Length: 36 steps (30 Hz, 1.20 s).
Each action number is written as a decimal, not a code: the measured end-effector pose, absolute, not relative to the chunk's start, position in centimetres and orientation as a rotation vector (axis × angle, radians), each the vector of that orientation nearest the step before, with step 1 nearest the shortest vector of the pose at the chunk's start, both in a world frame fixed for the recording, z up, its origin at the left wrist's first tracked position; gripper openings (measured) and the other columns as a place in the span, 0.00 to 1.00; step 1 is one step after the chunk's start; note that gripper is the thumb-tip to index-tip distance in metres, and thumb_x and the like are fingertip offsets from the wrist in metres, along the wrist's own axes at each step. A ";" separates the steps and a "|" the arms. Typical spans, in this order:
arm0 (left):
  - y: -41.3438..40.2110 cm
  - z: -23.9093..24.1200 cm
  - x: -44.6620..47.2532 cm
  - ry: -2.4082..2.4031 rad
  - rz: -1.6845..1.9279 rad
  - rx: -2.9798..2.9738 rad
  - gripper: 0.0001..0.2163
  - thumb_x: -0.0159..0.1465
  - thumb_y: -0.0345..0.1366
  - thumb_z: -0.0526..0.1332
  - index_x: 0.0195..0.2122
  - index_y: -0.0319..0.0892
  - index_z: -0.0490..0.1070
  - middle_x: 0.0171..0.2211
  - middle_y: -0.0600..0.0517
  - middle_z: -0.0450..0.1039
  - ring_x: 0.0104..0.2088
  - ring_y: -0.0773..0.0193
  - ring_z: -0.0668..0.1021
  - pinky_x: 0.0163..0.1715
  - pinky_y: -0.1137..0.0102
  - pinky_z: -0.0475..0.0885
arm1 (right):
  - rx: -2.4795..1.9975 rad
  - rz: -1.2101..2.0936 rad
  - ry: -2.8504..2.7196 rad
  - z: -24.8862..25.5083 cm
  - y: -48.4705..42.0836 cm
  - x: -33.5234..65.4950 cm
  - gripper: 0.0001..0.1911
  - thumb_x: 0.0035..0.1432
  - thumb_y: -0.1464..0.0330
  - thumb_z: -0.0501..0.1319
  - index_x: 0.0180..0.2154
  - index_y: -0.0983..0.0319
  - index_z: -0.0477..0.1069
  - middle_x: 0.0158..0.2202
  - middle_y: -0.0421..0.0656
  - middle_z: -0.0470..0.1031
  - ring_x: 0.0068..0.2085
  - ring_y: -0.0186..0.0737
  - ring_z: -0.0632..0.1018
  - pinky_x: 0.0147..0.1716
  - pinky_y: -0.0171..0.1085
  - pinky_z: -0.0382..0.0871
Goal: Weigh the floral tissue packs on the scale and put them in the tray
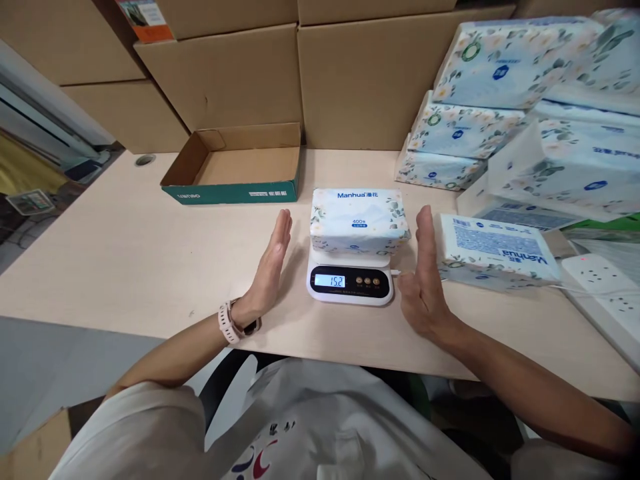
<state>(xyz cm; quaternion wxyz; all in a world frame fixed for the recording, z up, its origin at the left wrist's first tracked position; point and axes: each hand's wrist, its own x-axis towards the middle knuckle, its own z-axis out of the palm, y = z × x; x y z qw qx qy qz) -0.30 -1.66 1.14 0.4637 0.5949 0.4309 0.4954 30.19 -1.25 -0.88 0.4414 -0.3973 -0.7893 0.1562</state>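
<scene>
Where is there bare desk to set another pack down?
Widest: the desk left of the left grip, in front of the open green box. Smaller: behind the pack on the scale, between that box and the stacked packs. The right is crowded: those packs, a nearer pack, a power strip.

head cam | fwd+down | near, abv desk (125, 253) | ctr frm: L hand (269, 273), R hand (424, 290)

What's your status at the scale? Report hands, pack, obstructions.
Left hand and right hand open, flanking Manhua tissue pack, apart from it. Tissue pack on digital scale, display lit. Nothing between hands and pack; second Manhua pack just outside right hand.
</scene>
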 end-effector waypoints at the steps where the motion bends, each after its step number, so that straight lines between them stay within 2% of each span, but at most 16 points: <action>1: -1.7 1.2 -0.3 1.062 1.215 1.456 0.37 0.79 0.66 0.48 0.85 0.64 0.46 0.87 0.60 0.35 0.87 0.53 0.44 0.87 0.49 0.41 | -0.982 0.396 -1.952 -1.0 -1.2 30.2 0.43 0.81 0.49 0.46 0.83 0.41 0.22 0.88 0.29 0.23 0.88 0.57 0.37 0.86 0.70 0.41; 8: -1.7 1.2 -0.2 1.041 1.238 1.424 0.35 0.79 0.65 0.47 0.84 0.64 0.49 0.87 0.59 0.37 0.87 0.54 0.44 0.87 0.49 0.42 | -1.014 0.423 -1.921 -1.1 -1.3 30.5 0.43 0.80 0.45 0.45 0.83 0.40 0.23 0.88 0.30 0.24 0.88 0.59 0.38 0.85 0.71 0.41; 16: -1.8 1.2 -0.2 1.068 1.223 1.421 0.36 0.78 0.68 0.47 0.84 0.64 0.50 0.87 0.58 0.39 0.87 0.51 0.46 0.87 0.48 0.45 | -1.031 0.469 -1.939 -0.5 -1.7 30.5 0.43 0.80 0.46 0.44 0.83 0.37 0.22 0.87 0.24 0.21 0.88 0.58 0.35 0.86 0.69 0.36; 23: -1.7 1.2 -0.2 1.083 1.217 1.413 0.37 0.77 0.69 0.48 0.83 0.66 0.51 0.87 0.58 0.40 0.87 0.48 0.46 0.86 0.45 0.45 | -1.102 0.477 -1.923 -0.3 -1.7 30.4 0.44 0.78 0.40 0.43 0.83 0.37 0.22 0.87 0.23 0.23 0.87 0.59 0.36 0.86 0.67 0.38; 29: -1.7 1.3 -0.1 1.083 1.204 1.414 0.39 0.76 0.70 0.48 0.84 0.64 0.50 0.87 0.56 0.40 0.87 0.49 0.46 0.86 0.45 0.45 | -1.078 0.469 -1.917 -0.3 -1.7 30.3 0.43 0.79 0.43 0.45 0.83 0.38 0.24 0.88 0.27 0.25 0.88 0.60 0.38 0.86 0.68 0.39; 36: -1.3 1.5 -0.1 1.088 1.196 1.403 0.41 0.74 0.73 0.49 0.84 0.63 0.50 0.87 0.55 0.42 0.87 0.45 0.47 0.86 0.43 0.46 | -1.122 0.466 -1.890 -0.2 -1.5 30.3 0.45 0.76 0.37 0.42 0.83 0.36 0.23 0.88 0.23 0.26 0.88 0.60 0.39 0.86 0.68 0.39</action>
